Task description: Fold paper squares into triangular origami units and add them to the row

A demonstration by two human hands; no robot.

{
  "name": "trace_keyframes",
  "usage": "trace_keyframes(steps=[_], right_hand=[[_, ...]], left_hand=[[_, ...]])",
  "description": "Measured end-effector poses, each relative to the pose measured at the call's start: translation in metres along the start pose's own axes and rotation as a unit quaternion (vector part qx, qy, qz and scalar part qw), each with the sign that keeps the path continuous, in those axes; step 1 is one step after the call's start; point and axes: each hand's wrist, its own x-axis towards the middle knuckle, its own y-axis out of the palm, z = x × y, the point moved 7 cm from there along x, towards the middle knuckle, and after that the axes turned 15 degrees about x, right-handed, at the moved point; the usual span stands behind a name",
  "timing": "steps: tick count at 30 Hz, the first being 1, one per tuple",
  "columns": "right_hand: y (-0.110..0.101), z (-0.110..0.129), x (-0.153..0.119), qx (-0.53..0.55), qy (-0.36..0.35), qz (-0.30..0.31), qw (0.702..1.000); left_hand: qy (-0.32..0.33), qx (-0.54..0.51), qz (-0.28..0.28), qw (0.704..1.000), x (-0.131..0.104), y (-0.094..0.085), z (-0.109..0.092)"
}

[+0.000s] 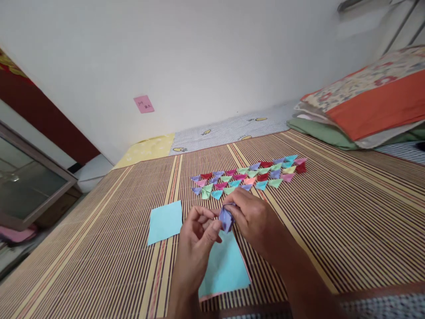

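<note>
A small folded piece of purple paper (226,220) is held up between my two hands. My right hand (254,212) pinches its upper edge between thumb and bent fingers. On the other side, the curled fingertips and thumb of my left hand (199,235) close at its left edge. Beneath my hands lies a stack of blue paper sheets (227,270), with pink showing at its edge, partly covered by my left hand. A single light-blue square sheet (165,222) rests flat to the left. Just beyond my hands, several rows of small folded paper pieces (239,177) lie in many colours.
Everything lies on a striped woven mat (109,248). Folded bedding (372,102) is piled at the right. A white wall (212,62) rises behind, bearing a pink note (144,104). At the far left stands a glass-fronted frame (31,181).
</note>
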Motion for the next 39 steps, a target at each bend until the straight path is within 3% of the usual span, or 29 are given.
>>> trace_keyframes(steps=[5,9,12,21,23,27,31,39], right_hand=[[0.007,0.003,-0.002,0.014,0.009,0.069,0.997],[0.004,0.0,-0.001,0.079,0.042,0.044,0.995],[0.0,0.002,0.001,0.129,0.057,0.028,0.99],[0.003,0.008,0.0,0.157,0.036,0.082,0.984],[0.001,0.007,0.0,0.159,0.043,0.06,0.985],[-0.006,0.009,0.001,0.139,0.048,-0.01,0.989],[0.001,0.008,-0.001,0.111,0.088,0.011,0.99],[0.005,0.013,-0.004,0.07,0.094,0.03,0.993]], left_hand=[[-0.01,-0.028,0.06,0.998,0.003,0.007,0.006],[0.004,-0.056,0.103,0.993,0.002,0.015,0.005],[-0.004,-0.068,0.092,0.993,0.002,0.013,0.004],[-0.024,-0.04,0.079,0.996,0.002,0.013,0.007],[-0.02,-0.043,0.062,0.997,0.003,0.011,0.007],[-0.029,-0.07,-0.029,0.997,0.006,-0.001,0.011],[-0.039,-0.082,-0.097,0.991,0.006,-0.006,0.015],[-0.014,0.019,-0.209,0.978,-0.005,-0.012,0.006]])
